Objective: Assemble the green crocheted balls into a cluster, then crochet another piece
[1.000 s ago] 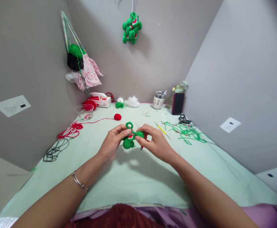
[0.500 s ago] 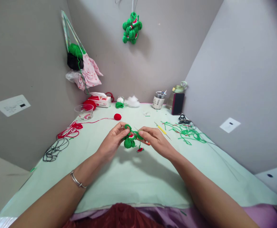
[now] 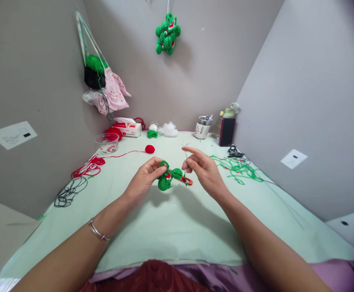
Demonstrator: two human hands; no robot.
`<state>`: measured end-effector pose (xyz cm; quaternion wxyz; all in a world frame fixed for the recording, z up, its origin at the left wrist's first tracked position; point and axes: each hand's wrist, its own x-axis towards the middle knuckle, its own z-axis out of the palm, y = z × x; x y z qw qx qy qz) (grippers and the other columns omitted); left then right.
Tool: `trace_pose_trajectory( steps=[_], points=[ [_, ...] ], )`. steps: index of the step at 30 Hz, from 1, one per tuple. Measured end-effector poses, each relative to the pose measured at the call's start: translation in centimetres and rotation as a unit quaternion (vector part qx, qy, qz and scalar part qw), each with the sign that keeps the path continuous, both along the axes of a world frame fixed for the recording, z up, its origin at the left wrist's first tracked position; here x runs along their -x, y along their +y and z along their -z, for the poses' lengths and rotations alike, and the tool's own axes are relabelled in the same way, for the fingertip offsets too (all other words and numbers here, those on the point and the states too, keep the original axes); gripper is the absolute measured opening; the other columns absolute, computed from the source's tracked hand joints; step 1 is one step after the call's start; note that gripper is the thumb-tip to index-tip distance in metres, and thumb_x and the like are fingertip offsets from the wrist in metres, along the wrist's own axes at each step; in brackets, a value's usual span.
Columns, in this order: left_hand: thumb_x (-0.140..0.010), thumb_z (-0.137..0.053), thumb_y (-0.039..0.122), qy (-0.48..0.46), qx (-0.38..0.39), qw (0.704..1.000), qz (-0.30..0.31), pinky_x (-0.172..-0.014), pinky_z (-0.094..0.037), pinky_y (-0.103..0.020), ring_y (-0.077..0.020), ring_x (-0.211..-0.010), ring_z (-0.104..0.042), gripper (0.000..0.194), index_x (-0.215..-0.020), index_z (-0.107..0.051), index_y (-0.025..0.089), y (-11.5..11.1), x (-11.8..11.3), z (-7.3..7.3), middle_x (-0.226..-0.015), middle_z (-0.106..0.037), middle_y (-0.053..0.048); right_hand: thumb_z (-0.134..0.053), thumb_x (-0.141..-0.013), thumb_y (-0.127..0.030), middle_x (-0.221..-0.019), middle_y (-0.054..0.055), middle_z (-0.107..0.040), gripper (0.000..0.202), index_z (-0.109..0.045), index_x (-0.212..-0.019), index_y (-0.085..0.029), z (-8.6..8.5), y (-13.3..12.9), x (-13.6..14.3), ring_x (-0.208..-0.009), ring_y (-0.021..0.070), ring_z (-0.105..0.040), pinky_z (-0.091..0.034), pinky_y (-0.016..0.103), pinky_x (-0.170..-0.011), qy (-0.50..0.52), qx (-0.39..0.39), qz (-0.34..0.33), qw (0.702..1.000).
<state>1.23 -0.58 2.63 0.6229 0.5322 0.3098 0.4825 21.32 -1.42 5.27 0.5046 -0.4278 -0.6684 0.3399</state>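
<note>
Above the middle of the pale green cloth, my left hand (image 3: 146, 174) pinches a green crochet piece (image 3: 164, 183) with red and white parts. An orange-handled tool (image 3: 188, 181) sticks out from the piece to the right; its other end is hidden. To the right, my right hand (image 3: 205, 168) is closed at thumb and fingers around a thin needle (image 3: 186, 154), the index finger stretched out over it. Green yarn runs down from the needle toward a small red and green bit at the orange handle.
Left are a red yarn ball (image 3: 150, 149), a clear tub (image 3: 107, 143), a tissue box (image 3: 130, 129) and black cord (image 3: 70, 192). Right are green yarn scraps (image 3: 240, 168), a pen tin (image 3: 202, 127) and a phone (image 3: 227, 132). A green crochet bundle (image 3: 168, 34) hangs behind.
My right hand has moved off the crochet piece, slightly right and up, with the needle now upright. The orange handle has come into view, and the small red bit has risen beside it.
</note>
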Motion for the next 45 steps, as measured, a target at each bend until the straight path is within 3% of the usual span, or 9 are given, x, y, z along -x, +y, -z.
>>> trace_pose_trajectory(
  steps=[2,7,11,19,26,45],
  points=[
    [-0.085,-0.069,0.033,0.003,-0.003,1.0,0.002,-0.066,-0.042,-0.023,-0.0107,-0.07,-0.053,0.02,-0.089,-0.055,0.019,0.0,0.0,0.1,-0.079,-0.059,0.002,-0.056,-0.091,-0.032,-0.073,0.0,-0.067,0.041,-0.052,-0.129,-0.019,-0.2,-0.2,0.1,-0.065,0.0138,-0.057,-0.048,0.029,-0.067,0.033,-0.001,0.002,0.999],
    [-0.086,-0.068,0.034,0.008,-0.016,1.0,0.008,-0.067,-0.042,-0.023,-0.0104,-0.069,-0.053,0.019,-0.087,-0.057,0.019,-0.1,-0.1,0.2,-0.077,-0.059,0.003,-0.064,-0.086,-0.033,-0.076,0.003,-0.068,0.016,-0.064,-0.088,-0.018,-0.5,-0.6,0.3,-0.066,0.0133,-0.058,-0.046,0.028,-0.065,0.06,0.01,0.005,0.998],
    [-0.086,-0.068,0.033,-0.001,-0.023,1.0,0.014,-0.068,-0.043,-0.023,-0.0109,-0.072,-0.057,0.017,-0.088,-0.058,0.019,-0.1,-0.1,0.2,-0.078,-0.062,0.002,-0.07,-0.082,-0.028,-0.081,0.003,-0.064,0.011,-0.071,-0.079,-0.018,-0.6,-0.7,0.3,-0.07,0.0123,-0.053,-0.042,0.027,-0.063,0.009,-0.052,0.021,0.998],
    [-0.087,-0.068,0.034,0.012,-0.018,1.0,0.012,-0.068,-0.044,-0.023,-0.0114,-0.072,-0.057,0.019,-0.089,-0.057,0.018,-0.1,-0.1,0.4,-0.079,-0.062,0.002,-0.071,-0.081,-0.03,-0.065,-0.001,-0.061,0.013,-0.065,-0.083,-0.018,-0.1,-1.3,1.0,-0.057,0.0111,-0.054,-0.041,0.024,-0.051,0.098,0.052,-0.057,0.992],
    [-0.087,-0.068,0.034,0.017,-0.022,0.999,0.017,-0.069,-0.045,-0.024,-0.0118,-0.071,-0.056,0.019,-0.088,-0.057,0.019,-0.2,-0.1,0.4,-0.077,-0.06,0.002,-0.072,-0.082,-0.028,-0.079,0.002,-0.062,0.01,-0.072,-0.079,-0.018,0.4,-1.1,1.3,-0.065,0.0112,-0.055,-0.043,0.025,-0.055,0.036,0.0,-0.052,0.998],
    [-0.082,-0.072,0.037,0.023,-0.004,1.0,0.012,-0.068,-0.045,-0.025,-0.013,-0.069,-0.058,0.023,-0.086,-0.061,0.018,-0.3,-0.2,0.1,-0.076,-0.062,0.001,-0.072,-0.082,-0.034,-0.08,0.003,-0.06,0.017,-0.073,-0.078,-0.018,0.2,-1.1,1.3,-0.065,0.0121,-0.052,-0.04,0.026,-0.052,0.019,0.025,-0.054,0.998]
  ],
)
